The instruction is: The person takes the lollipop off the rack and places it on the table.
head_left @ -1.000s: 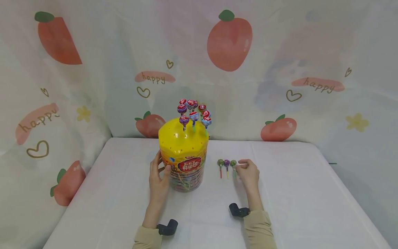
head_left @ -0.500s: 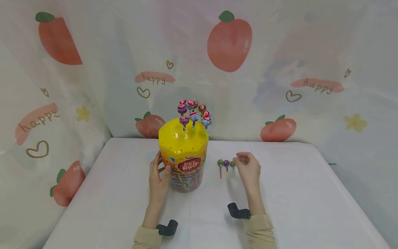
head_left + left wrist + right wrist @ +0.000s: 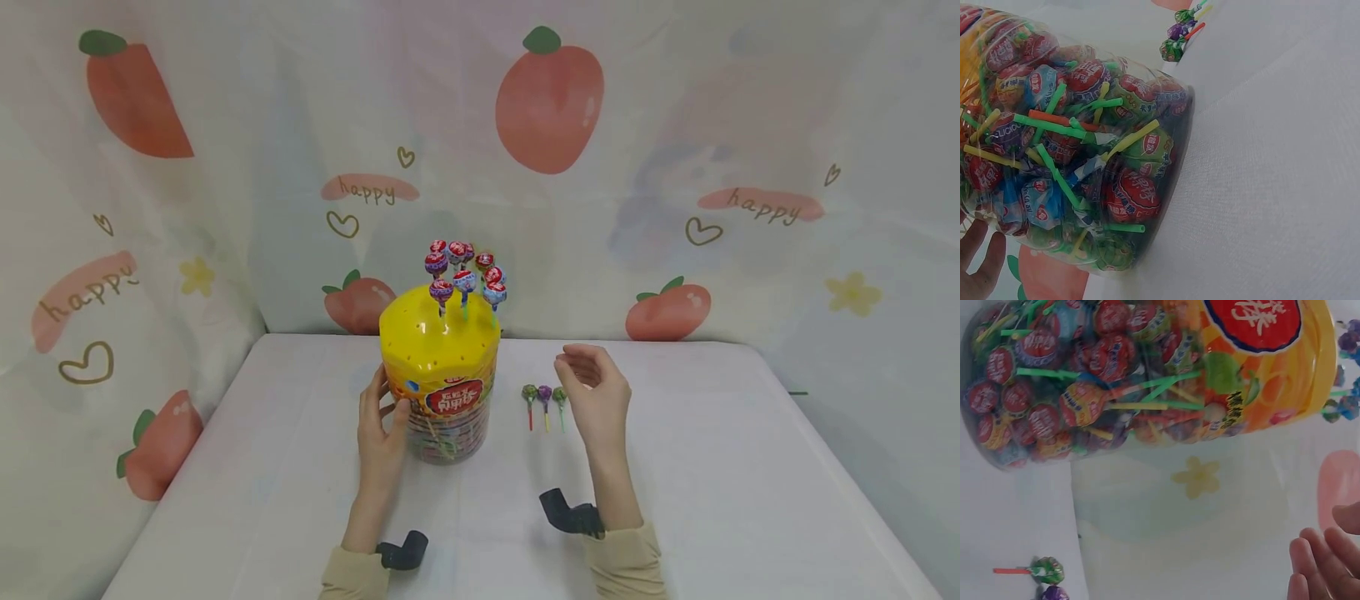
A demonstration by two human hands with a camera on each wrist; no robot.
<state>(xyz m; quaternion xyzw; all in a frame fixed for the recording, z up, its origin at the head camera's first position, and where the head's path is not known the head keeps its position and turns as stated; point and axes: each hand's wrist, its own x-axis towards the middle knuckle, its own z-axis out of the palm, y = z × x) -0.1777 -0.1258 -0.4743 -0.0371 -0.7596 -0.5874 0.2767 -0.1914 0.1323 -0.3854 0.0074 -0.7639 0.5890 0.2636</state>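
Note:
A clear jar (image 3: pixel 450 437) full of wrapped lollipops stands on the table, topped by a yellow lid (image 3: pixel 408 333) with small holes. Several lollipops (image 3: pixel 465 282) stick upright out of the lid's back and right part. My left hand (image 3: pixel 381 437) holds the jar's left side, thumb at the front; its fingertips show at the corner of the left wrist view. Right of the jar, a green lollipop (image 3: pixel 530 392), a purple lollipop (image 3: pixel 545 393) and another green lollipop (image 3: pixel 560 394) lie in a row. Above the row's right end, my right hand (image 3: pixel 602 400) is raised, fingers loosely bent, holding nothing.
A white cloth covers the table (image 3: pixel 720 467). Behind it hangs a pale curtain (image 3: pixel 465 83) printed with fruit, hearts and "happy". A black wrist mount (image 3: pixel 573 512) sits on the right wrist, and another black mount (image 3: pixel 405 550) on the left.
My right hand has lifted up and away from the right green lollipop, which stays in the row on the table. The left hand keeps its place on the jar.

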